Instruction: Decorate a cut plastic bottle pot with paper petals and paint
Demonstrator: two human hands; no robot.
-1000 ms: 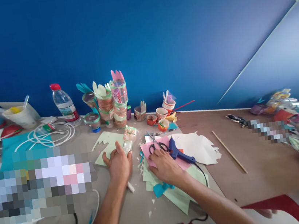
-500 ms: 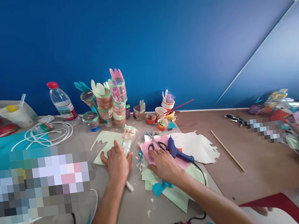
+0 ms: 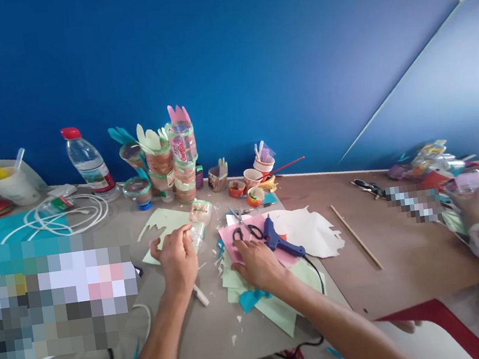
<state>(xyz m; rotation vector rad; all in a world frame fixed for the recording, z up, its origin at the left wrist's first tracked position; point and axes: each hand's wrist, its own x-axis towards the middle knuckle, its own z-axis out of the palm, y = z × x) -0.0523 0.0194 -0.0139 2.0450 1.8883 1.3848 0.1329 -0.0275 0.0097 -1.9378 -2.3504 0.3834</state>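
My left hand (image 3: 178,258) is over the edge of a cut pale green paper (image 3: 152,232), fingers curled and thumb drawn in toward the index finger. What lies between them, if anything, I cannot make out. Just beyond its fingertips are a clear plastic piece (image 3: 198,234) and a small clear cup (image 3: 200,210). A white pen-like stick (image 3: 201,296) lies beside the wrist. My right hand (image 3: 259,264) rests with fingers extended on pink paper (image 3: 228,235), fingertips by the handles of the scissors (image 3: 254,232). A blue hot glue gun (image 3: 284,243) lies right of it.
Decorated plastic cups (image 3: 161,169) stand stacked along the blue partition, near a red-capped bottle (image 3: 90,164). Small paper cups (image 3: 252,179) stand further right. A wooden stick (image 3: 356,237) and white paper (image 3: 317,231) lie rightward. Another person's hand (image 3: 472,205) holds something at far right.
My left hand has lifted slightly, and its thumb and index finger have drawn together. My right hand stays on the pink paper. The whole view has shifted a little.
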